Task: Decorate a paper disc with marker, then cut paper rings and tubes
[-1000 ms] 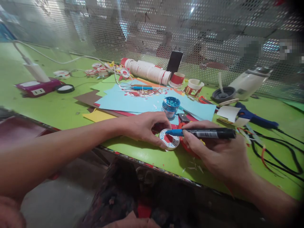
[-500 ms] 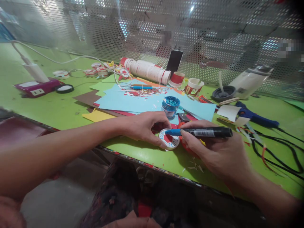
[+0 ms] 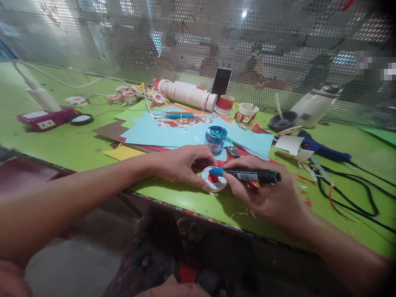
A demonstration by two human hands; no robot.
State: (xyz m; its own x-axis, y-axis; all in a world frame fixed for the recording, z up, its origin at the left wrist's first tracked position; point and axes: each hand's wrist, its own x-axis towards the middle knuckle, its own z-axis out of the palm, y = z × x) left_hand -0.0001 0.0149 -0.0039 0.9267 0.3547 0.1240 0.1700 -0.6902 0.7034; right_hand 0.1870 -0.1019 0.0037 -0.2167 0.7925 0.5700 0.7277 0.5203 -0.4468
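Near the table's front edge, my left hand (image 3: pixel 185 165) holds a small round white disc (image 3: pixel 213 187) between thumb and fingers. The disc has a red middle and small blue marks around it. In my right hand (image 3: pixel 272 196) is a marker pen (image 3: pixel 250 175) with a black barrel and a blue front end. Its tip is over the upper left of the disc; I cannot tell whether it touches. Just behind the hands stands a blue open jar (image 3: pixel 215 139) with scraps in it. Pliers or scissors with a dark head (image 3: pixel 233 152) lie partly hidden behind my right hand.
Light blue paper sheets (image 3: pixel 154 134) carry a blue pen (image 3: pixel 181 116) and scraps. Behind lies a row of stacked paper cups (image 3: pixel 185 93), near a phone (image 3: pixel 221 82). To the right are a blue glue gun (image 3: pixel 324 149), black cables (image 3: pixel 349 171) and a bottle (image 3: pixel 318 107).
The whole view has shifted slightly left. The marker's rear end has dropped a little, and my right hand has moved slightly with it. My left hand still holds the disc.
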